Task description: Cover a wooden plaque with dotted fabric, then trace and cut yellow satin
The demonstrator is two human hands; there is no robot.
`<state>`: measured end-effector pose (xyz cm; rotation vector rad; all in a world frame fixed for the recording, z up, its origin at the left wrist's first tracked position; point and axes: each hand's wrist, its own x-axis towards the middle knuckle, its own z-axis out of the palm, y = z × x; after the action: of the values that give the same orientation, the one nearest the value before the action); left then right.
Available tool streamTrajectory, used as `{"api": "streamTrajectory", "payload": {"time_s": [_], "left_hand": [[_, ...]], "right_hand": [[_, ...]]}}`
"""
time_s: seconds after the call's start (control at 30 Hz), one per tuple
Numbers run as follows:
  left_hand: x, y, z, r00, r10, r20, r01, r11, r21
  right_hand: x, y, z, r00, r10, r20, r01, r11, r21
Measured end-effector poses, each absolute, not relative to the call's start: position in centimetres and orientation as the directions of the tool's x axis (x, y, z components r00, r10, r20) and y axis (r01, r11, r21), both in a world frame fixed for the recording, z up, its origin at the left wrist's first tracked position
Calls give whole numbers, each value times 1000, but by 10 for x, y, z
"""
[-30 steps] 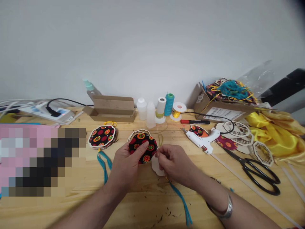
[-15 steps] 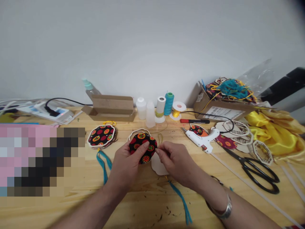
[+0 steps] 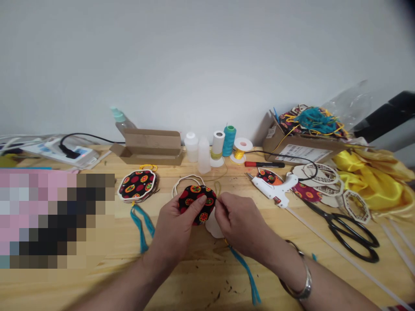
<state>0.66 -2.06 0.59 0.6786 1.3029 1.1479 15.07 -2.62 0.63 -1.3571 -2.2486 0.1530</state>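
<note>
My left hand (image 3: 177, 226) is closed on a rounded, padded-looking piece of black floral fabric (image 3: 197, 205), thumb pressed across its face. At the piece's right edge, my right hand (image 3: 238, 218) is curled in a pinch on the fabric rim; its fingertips are mostly hidden. Partly under the hands lies a pale board shape (image 3: 213, 229) with a blue tassel (image 3: 247, 274) hanging toward me. Just behind the fabric piece rests a thin wooden frame (image 3: 176, 188). To the left sits a framed floral ornament (image 3: 136, 185) with its own blue tassel (image 3: 139, 229).
A white glue gun (image 3: 274, 190), black scissors (image 3: 346, 226) and cut-out wooden frames (image 3: 324, 175) lie to the right. Thread spools (image 3: 229, 141), white bottles (image 3: 204, 155) and an open cardboard box (image 3: 154, 149) stand along the wall. A fuller box (image 3: 298, 149) is back right.
The fabric piece and my left hand have shifted slightly right. My right fingers have curled in more tightly at the piece's right edge.
</note>
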Motion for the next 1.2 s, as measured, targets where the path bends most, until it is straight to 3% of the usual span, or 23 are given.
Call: {"api": "streamTrajectory", "payload": {"time_s": [0.3, 0.5, 0.57, 0.67, 0.73, 0.8, 0.93, 1.07, 1.2], "left_hand": [[8, -16, 0, -17, 908, -418, -534, 345, 772], [-7, 2, 2, -204, 892, -402, -537, 242, 808], [-10, 6, 1, -232, 891, -390, -535, 218, 816], [-11, 7, 0, -187, 894, -408, -549, 249, 798], [-10, 6, -1, -167, 895, -415, -546, 266, 794], [-8, 3, -1, -158, 893, -421, -524, 286, 802], [-4, -3, 1, -80, 893, -443, -499, 349, 793], [0, -9, 4, 7, 874, -485, -474, 430, 768], [2, -15, 3, 133, 880, -457, -434, 466, 771]], "right_hand": [[150, -24, 6, -268, 931, 247, 799, 358, -484], [150, -32, 13, -359, 919, 161, 779, 390, -491], [145, -39, 21, -543, 836, 78, 710, 507, -489], [136, -50, 29, -841, 531, -99, 509, 718, -475], [131, -55, 29, -918, 358, -170, 395, 793, -465], [129, -58, 26, -942, 305, -143, 335, 811, -479], [137, -55, 25, -917, 398, 8, 327, 767, -552], [152, -47, 39, -767, 641, -11, 539, 636, -552], [170, -32, 43, -527, 848, 59, 682, 463, -566]]}}
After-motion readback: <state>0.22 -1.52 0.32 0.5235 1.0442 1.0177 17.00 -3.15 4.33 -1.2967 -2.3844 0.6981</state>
